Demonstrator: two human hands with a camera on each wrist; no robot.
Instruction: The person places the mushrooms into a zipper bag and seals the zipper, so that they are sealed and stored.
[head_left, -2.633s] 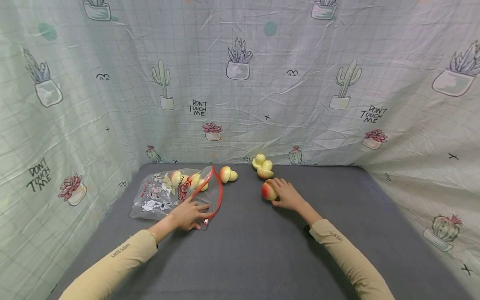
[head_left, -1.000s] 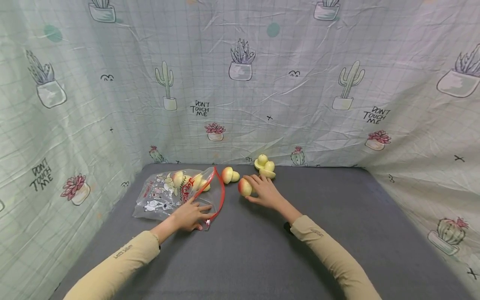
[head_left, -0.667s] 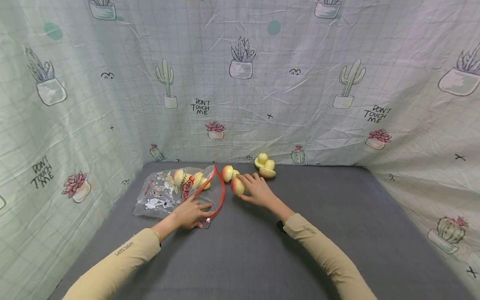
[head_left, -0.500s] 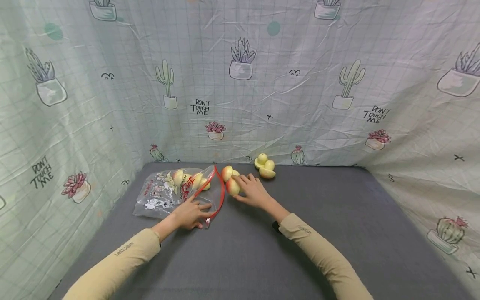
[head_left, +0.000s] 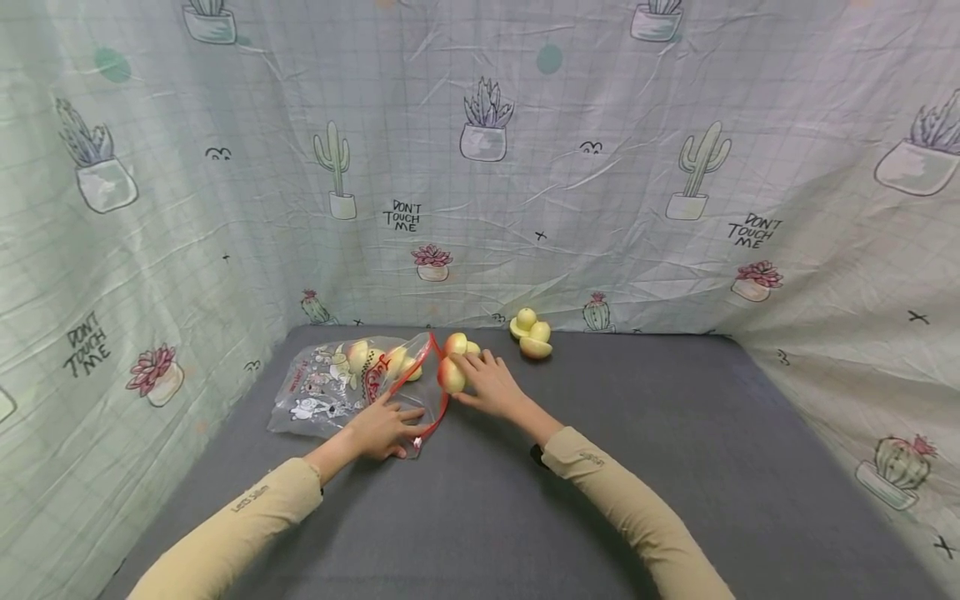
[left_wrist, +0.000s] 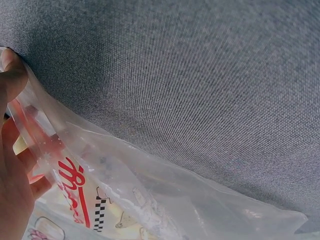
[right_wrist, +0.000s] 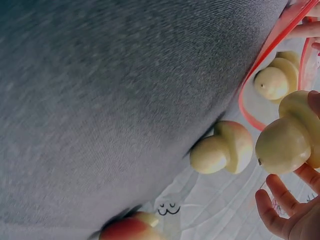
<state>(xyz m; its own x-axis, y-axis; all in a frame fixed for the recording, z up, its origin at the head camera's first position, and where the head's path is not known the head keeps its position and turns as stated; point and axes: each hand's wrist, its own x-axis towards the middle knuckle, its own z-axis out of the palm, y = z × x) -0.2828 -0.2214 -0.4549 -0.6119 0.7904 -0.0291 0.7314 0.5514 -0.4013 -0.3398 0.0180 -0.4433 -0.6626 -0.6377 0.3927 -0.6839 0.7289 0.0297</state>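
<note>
Mushroom-shaped piece point(head_left: 451, 377), red/yellow cap, is in R hand point(head_left: 491, 387), held b/w thumb & fingers right at the bag mouth; can't tell if it touches the rim. R wrist cam adds its pale round stem point(right_wrist: 282, 145), hidden under the hand in head view, plus the thumb on the cap, 1 finger at the underside & other fingertips off it. Clear bag point(head_left: 315, 396) lies flat just L of it, mouth facing R, w/ red rim point(right_wrist: 291, 27). L hand point(head_left: 375, 429) is on the mouth, fingers spread & fairly straight, pressing, not curled round anything. L wrist cam shows what head doesn't: thumb at the bag's edge, fingers seen thru film, plus red lettering point(left_wrist: 74, 190) & checkered strip point(left_wrist: 98, 212) close up. Head view has 2 pieces in the bag, 1 deeper point(head_left: 357, 357), 1 nr the mouth point(head_left: 395, 362); R wrist cam sees only 1 clearly, thru the mouth. Loose piece point(right_wrist: 222, 150) lies on its side just beyond the held one, partly covered in head view. Farther R, at back, 2 pieces in a cluster point(head_left: 531, 333); R wrist cam gets just a cut-off red cap at its bottom edge. All on grey tabletop point(head_left: 480, 517), w/ cactus-print cloth point(head_left: 483, 192) behind & at sides. Tan sleeves & dark band point(head_left: 537, 456) nr R wrist: head view only.
</note>
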